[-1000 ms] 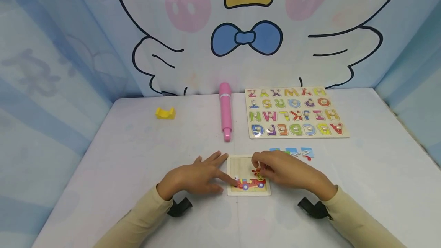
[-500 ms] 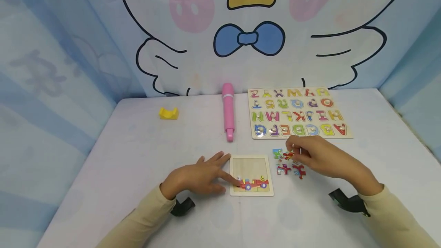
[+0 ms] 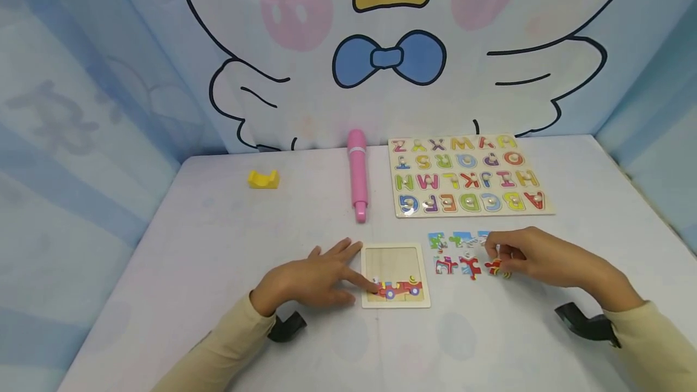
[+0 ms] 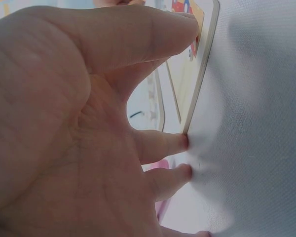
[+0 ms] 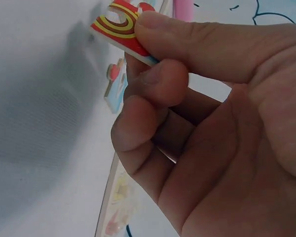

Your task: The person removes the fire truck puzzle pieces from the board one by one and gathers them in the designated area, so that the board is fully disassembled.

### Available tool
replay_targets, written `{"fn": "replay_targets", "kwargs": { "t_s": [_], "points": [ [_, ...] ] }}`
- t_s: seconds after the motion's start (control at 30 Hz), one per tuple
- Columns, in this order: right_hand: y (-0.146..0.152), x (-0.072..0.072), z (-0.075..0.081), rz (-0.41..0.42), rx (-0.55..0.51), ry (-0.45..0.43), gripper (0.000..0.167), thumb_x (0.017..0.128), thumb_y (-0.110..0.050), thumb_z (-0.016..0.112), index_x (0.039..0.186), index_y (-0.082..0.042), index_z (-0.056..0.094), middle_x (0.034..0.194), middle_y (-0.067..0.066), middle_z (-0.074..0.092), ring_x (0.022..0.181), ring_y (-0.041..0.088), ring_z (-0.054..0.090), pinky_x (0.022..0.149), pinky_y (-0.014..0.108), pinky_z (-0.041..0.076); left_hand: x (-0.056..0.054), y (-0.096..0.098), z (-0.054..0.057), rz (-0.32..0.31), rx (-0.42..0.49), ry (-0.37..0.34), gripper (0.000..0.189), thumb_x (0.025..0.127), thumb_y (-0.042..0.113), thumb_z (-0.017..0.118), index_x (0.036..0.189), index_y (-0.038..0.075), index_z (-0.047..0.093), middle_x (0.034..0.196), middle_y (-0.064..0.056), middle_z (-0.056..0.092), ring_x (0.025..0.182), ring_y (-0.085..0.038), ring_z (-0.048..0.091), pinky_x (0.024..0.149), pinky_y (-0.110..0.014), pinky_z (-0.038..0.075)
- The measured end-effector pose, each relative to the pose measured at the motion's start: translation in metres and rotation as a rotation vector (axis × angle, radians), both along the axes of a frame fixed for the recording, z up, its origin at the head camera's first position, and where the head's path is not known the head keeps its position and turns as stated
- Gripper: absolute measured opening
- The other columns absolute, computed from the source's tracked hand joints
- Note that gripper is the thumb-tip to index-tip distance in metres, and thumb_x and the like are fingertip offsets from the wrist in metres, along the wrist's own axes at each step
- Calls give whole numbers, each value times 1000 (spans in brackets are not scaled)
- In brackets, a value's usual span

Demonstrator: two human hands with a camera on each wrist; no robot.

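Between the thumb and fingers of my right hand is a red jigsaw piece with yellow curved stripes, pinched just over the table to the right of the other loose pieces. My left hand lies spread at the left side of a small wooden puzzle tray, one finger on the red vehicle picture along its bottom. The tray's upper part shows bare wood. Loose jigsaw pieces lie in two rows right of the tray, among them a red and white piece and a red one.
Behind the loose pieces lies a wooden alphabet board with knobbed letters. A thick pink pen is left of it, and a small yellow stand is at the back left. A printed curtain closes off the back.
My right hand went from the tray to the loose pieces, then further right, with the red and yellow piece. That piece has left the tray. The left hand stayed in place.
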State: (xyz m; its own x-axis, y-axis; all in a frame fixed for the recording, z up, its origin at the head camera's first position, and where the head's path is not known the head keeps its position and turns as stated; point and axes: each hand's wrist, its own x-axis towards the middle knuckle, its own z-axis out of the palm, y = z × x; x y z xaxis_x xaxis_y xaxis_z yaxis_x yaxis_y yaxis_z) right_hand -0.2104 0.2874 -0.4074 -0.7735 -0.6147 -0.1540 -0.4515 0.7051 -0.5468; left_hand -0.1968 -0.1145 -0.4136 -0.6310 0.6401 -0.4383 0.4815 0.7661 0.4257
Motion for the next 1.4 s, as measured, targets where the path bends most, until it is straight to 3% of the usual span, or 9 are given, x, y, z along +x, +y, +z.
{"fn": "replay_targets", "kwargs": {
  "t_s": [0.17,0.37,1.4],
  "points": [
    [-4,-2,-6,-7,14,38,27,90,-4,76,90,-24,58,72,-13,48,69,3,47,59,23,39,0,0,-1,4,5,-8,36,99,26,68,131,43,69,170,-8,19,157,-32,5,116,-72,11],
    [-11,-2,-12,-47,76,93,25,87,-5,80,93,-23,63,85,-10,53,77,9,49,66,25,44,0,0,-1,-3,11,-10,36,99,26,68,131,43,69,170,-9,18,157,-32,5,116,-72,11],
    [-16,-3,-18,-117,111,92,24,86,-4,79,105,-15,70,89,-6,56,82,14,52,68,29,48,0,-2,-1,0,19,3,38,99,24,68,131,43,69,170,-9,19,157,-32,5,116,-72,12]
  ]
}}
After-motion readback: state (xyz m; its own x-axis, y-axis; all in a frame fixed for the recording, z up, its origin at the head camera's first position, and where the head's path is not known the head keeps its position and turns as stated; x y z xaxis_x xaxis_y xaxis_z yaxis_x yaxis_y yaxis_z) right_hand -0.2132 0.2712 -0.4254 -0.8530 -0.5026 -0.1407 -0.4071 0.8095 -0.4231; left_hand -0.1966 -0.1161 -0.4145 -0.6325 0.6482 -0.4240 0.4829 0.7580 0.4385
